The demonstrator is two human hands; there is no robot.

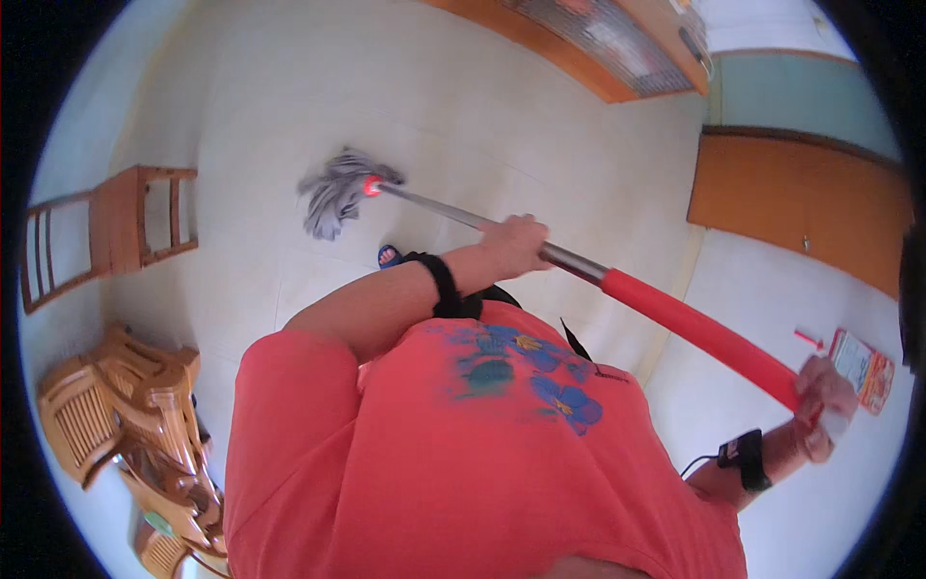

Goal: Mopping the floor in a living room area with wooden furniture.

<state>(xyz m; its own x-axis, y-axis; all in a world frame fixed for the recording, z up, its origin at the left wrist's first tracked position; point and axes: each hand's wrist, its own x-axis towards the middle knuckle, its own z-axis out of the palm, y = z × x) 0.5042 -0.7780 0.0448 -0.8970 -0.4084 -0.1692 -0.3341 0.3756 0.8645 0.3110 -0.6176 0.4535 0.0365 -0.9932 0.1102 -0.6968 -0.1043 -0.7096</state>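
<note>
Both hands' grip clasps mop [579,265].

A single wide fisheye view from a camera worn on the person's head, looking steeply down the front of the body. The person's red shirt [463,454] fills the lower middle, very close to the lens. Beyond it the pale tiled floor [434,96] stretches towards the top of the picture. Straight lines bend near the round black rim: wooden chairs [125,425] curve along the left edge, an orange door [801,207] along the right
</note>
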